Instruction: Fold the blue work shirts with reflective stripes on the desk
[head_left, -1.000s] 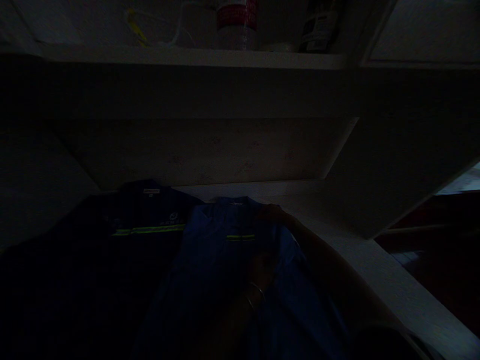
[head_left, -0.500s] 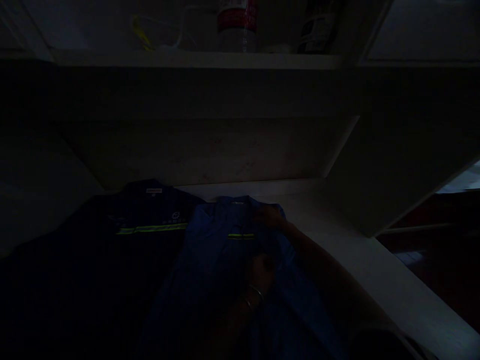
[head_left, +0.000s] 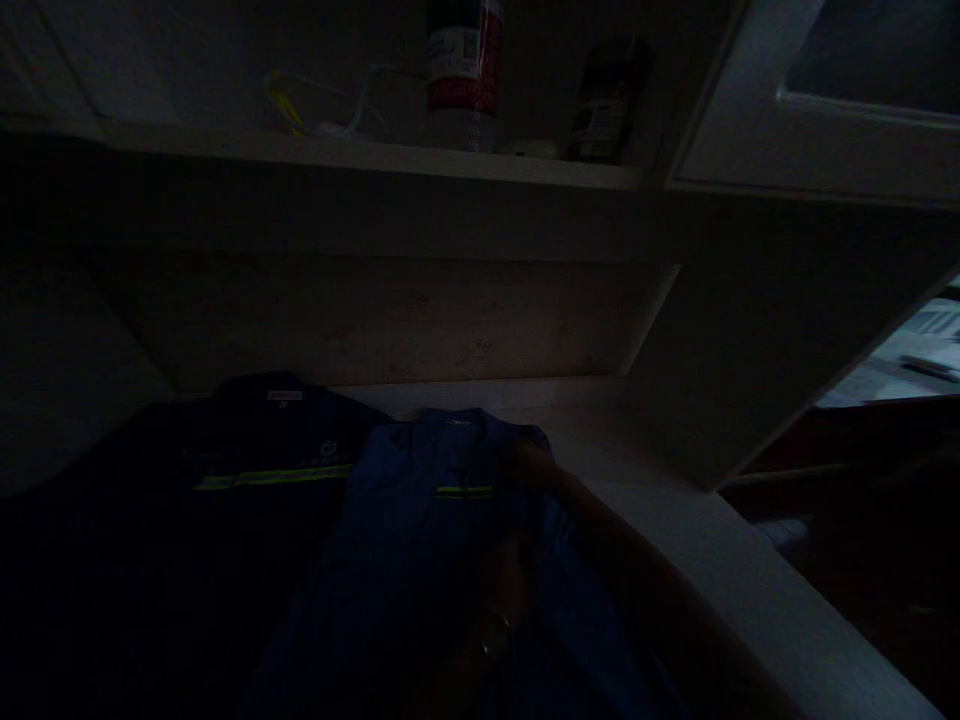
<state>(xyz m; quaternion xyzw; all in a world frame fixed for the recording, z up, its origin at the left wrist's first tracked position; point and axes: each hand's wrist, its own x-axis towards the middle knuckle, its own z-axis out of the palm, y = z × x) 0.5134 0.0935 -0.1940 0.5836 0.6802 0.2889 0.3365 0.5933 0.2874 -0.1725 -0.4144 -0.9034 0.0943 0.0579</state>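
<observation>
The scene is very dark. A blue shirt [head_left: 420, 540] with a short yellow-green stripe lies folded on a pale shelf surface [head_left: 675, 520]. My right hand [head_left: 525, 462] rests near the shirt's collar and right shoulder, its fingers lost in shadow. My left hand [head_left: 510, 570], with bracelets at the wrist, lies on the shirt's middle, and its fingers are too dim to read. A darker navy shirt [head_left: 247, 470] with a longer yellow-green stripe lies to the left, partly under the blue one.
An upper shelf [head_left: 375, 155] carries a red-labelled bottle [head_left: 463, 70], a dark container [head_left: 604, 100] and something pale with yellow [head_left: 300, 105]. A pale side panel [head_left: 720, 350] walls in the right. A lit surface [head_left: 900, 365] shows beyond it.
The camera has tilted and shifted, so the shelf and shirts sit lower and further left in view. My right hand has slid slightly along the blue shirt's collar area.
</observation>
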